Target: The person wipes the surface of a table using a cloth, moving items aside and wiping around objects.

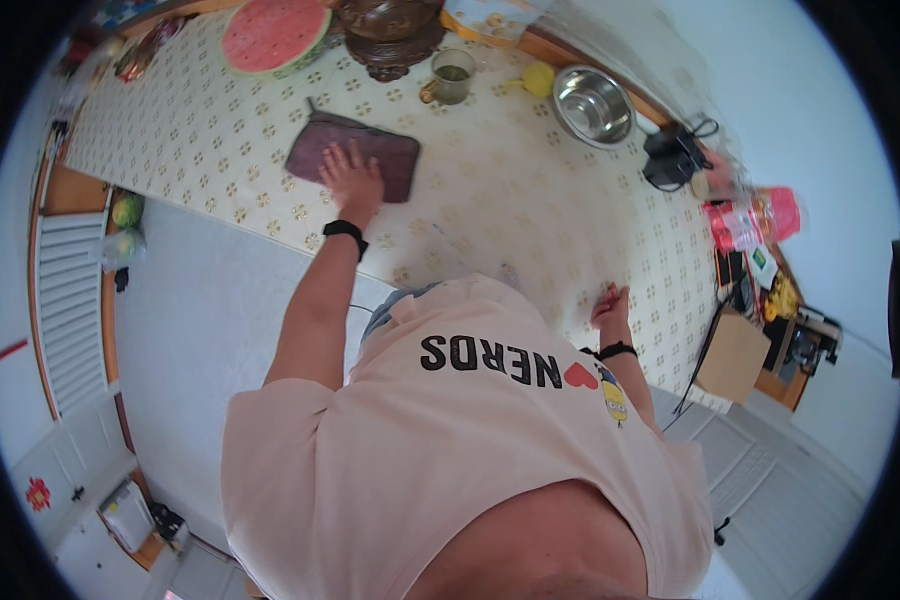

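Observation:
My left hand [352, 178] lies flat on a folded dark maroon cloth [395, 166], its fingers spread over the fabric. The cloth rests on a cream table covering with a gold flower pattern [480, 187], and a small loop sticks out from its far left corner. A black band circles my left wrist. My right hand [610, 306] hangs at the near right part of the table, fingers curled and thumb up. No object shows in it, but the inside of the curl is partly hidden. Beyond the cloth stands a glass mug [452, 77] with green contents.
A cut watermelon [276, 36] and a dark carved stand [390, 37] are at the far side. Right of the mug sit a yellow round item [538, 79], a steel bowl [594, 106] and a black device with a cord [671, 157]. A cardboard box [731, 356] stands far right.

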{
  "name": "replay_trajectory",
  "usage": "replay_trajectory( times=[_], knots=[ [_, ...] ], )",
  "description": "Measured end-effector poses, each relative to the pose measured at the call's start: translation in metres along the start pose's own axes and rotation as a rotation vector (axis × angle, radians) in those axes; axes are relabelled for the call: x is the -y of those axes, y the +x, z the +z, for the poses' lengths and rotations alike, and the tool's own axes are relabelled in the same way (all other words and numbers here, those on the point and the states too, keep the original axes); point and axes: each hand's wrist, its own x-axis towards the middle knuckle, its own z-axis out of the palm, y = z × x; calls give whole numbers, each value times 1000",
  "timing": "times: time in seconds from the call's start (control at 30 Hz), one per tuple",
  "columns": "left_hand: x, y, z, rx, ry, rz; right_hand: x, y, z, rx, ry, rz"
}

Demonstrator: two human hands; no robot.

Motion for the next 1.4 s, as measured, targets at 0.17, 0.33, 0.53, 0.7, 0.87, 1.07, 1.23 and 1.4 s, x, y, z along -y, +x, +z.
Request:
replay_trajectory(
  times=[0.17, 0.33, 0.53, 0.7, 0.87, 1.07, 1.23, 1.4],
  knots=[
    [-112, -55, -17, 17, -110, 443, -3, 0, 5, -6, 18, -4],
    [-163, -122, -25, 76, -264, 833, -6, -4, 10, -46, 28, -26],
    [-139, -152, -39, 144, -234, 1036, -8, 0, 7, 28, 45, -21],
    [-63, -136, -40, 60, 76, 701, -9, 6, 2, 41, 62, -1],
    [43, -122, -29, 27, 116, 304, -6, -17, 12, 22, 37, -34],
    [33, -134, -21, -10, 45, -63, -12, 14, 0, 200, -97, -142],
    [-97, -160, -65, -24, -284, 225, -41, -17, 14, 473, -544, -113],
    [-163, -182, -65, 431, -886, 482, -74, -77, 60, 603, -964, -587]
  ],
)
